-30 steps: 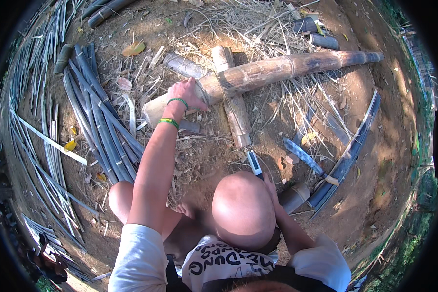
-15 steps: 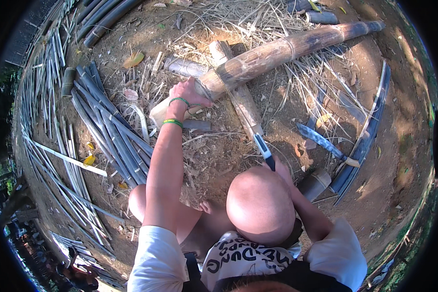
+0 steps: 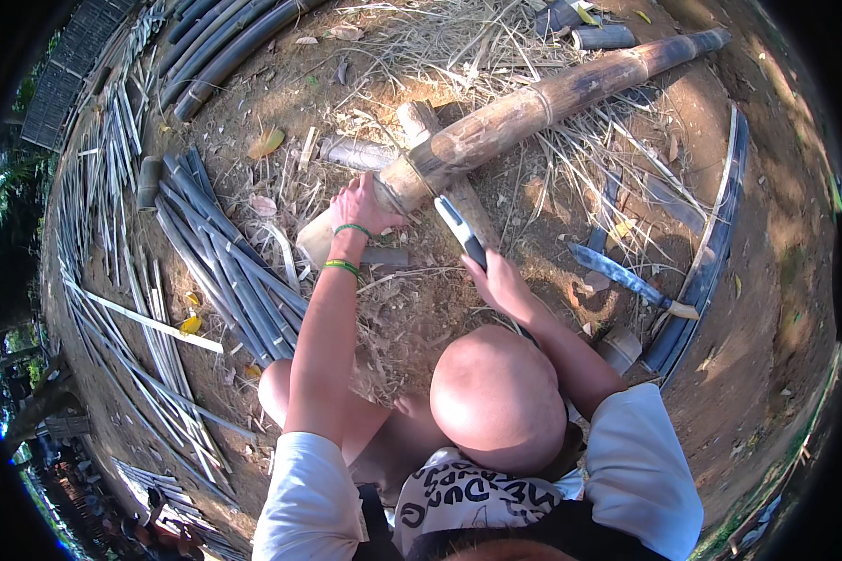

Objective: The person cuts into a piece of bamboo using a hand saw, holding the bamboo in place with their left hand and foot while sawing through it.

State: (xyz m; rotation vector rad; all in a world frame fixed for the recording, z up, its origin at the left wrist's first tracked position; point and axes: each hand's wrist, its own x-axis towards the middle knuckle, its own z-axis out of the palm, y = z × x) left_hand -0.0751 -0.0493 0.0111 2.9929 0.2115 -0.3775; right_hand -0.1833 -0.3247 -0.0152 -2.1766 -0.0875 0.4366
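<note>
A thick brown bamboo pole (image 3: 505,117) lies slantwise ahead of me, propped across a short length of wood (image 3: 472,210). My left hand (image 3: 360,208) grips the pole near its pale near end, fingers wrapped over it. In my closed right hand (image 3: 498,279) is a hand saw (image 3: 455,224) with a light and black handle. Its thin blade, seen nearly edge-on, runs from the handle across the pole, just right of my left hand. How deep the blade sits in the bamboo I cannot tell.
A machete (image 3: 617,271) with a pale handle lies at right, beside dark split bamboo strips (image 3: 711,252). Bundled bamboo strips (image 3: 234,271) and long thin slats (image 3: 126,318) spread over the left. Dark poles (image 3: 239,61) are stacked far left. Dry shavings (image 3: 458,42) litter the ground.
My right hand has pushed the saw forward and to the left, bringing its handle close to the pole. The left hand keeps its grip on the pole. The view has shifted slightly.
</note>
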